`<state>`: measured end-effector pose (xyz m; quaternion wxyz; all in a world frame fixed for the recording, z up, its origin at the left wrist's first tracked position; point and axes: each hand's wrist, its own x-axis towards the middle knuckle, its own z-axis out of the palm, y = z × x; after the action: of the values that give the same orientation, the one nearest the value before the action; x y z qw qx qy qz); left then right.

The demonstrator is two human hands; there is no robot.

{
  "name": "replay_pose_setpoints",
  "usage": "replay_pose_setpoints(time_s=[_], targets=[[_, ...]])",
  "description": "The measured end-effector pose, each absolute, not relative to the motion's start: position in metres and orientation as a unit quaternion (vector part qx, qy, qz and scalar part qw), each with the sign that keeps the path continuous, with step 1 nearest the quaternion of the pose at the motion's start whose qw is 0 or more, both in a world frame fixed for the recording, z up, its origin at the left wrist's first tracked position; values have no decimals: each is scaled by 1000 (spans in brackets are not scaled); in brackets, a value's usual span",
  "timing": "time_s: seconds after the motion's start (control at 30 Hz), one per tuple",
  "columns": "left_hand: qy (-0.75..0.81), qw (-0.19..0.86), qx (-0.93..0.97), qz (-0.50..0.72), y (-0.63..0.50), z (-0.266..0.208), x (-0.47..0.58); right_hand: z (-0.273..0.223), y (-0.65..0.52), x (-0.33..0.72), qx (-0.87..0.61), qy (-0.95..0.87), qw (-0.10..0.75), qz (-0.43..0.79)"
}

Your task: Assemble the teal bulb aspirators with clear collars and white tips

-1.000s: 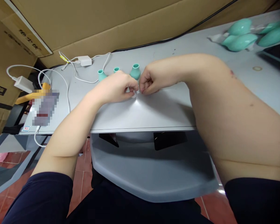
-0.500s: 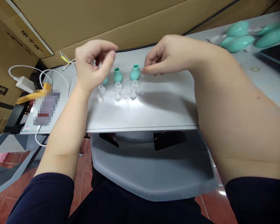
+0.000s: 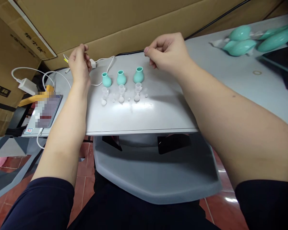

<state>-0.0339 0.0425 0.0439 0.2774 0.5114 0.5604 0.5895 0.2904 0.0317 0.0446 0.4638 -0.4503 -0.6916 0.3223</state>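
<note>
My left hand is raised above the back left of the table, its fingers loosely curled and nothing visible in them. My right hand hovers at the back, thumb and fingertips drawn together, with no object showing. Between them three teal rubber bulbs stand upright in a row, open necks up: the left bulb, the middle bulb and the right bulb. In front of each is a small clear plastic cup, such as the right cup, with a whitish round piece and tiny clear bits nearby.
Teal bulbs in clear wrapping lie at the far right beside a dark flat object and a thin ring. At left are a white charger, cables and a blurred phone. Cardboard walls the back.
My left hand has moved left, uncovering the left bulb and a white plug behind. My right hand has risen and drawn away from the right bulb. The bulbs and cups stay put.
</note>
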Motion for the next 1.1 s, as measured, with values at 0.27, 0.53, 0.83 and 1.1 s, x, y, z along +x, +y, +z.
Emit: replay_pose_setpoints(time_s=[0.27, 0.53, 0.83, 1.1], targets=[[575, 315, 535, 533, 37, 54, -27, 45, 25, 294, -404, -721, 461, 324], [606, 288, 596, 441, 39, 56, -36, 42, 27, 292, -401, -733, 453, 312], [603, 280, 554, 502, 43, 52, -27, 46, 22, 290, -409, -742, 435, 305], [587, 280, 584, 486, 49, 47, -38, 40, 26, 291, -387, -747, 450, 298]])
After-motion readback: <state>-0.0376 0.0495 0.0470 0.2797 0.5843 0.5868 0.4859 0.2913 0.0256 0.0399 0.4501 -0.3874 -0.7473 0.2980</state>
